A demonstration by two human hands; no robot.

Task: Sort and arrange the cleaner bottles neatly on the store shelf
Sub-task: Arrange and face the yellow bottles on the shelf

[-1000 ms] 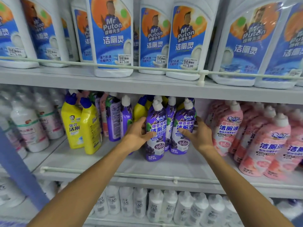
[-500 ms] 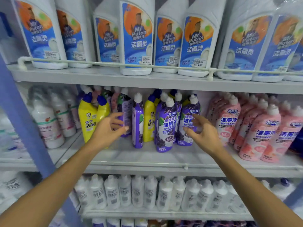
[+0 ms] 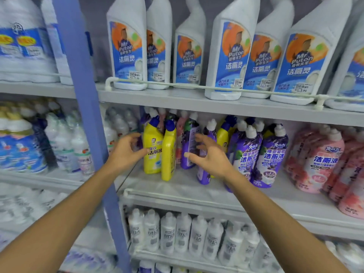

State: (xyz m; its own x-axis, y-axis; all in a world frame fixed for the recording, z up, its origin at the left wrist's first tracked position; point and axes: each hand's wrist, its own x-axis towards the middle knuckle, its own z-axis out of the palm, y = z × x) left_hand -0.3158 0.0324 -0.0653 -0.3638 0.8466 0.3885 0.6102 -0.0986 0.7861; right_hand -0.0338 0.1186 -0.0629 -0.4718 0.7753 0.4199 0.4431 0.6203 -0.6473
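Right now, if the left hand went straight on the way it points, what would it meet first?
Probably the leftmost yellow bottle: the open left hand points at its side. Depth is unclear; they may already touch.

Top shelf: the tall white plastic bottles with blue-and-orange labels [image 3: 228,56] lose their necks at the upper edge; price stickers too small to read.
Right edge: the pink plastic bottles with white caps [image 3: 319,160] are cut off.
Right hand [image 3: 212,156]: covers the middle of a slim purple plastic bottle [image 3: 203,177].
Back row: behind the yellow plastic bottles with blue caps [image 3: 152,152], only caps show.
Left bay: blue-labelled bottles [image 3: 25,150] blurred, unreadable.
Lower shelf: small white bottles [image 3: 183,233], print smeared.
Left hand [image 3: 126,152]: thumb at a yellow label's edge; touch uncertain.
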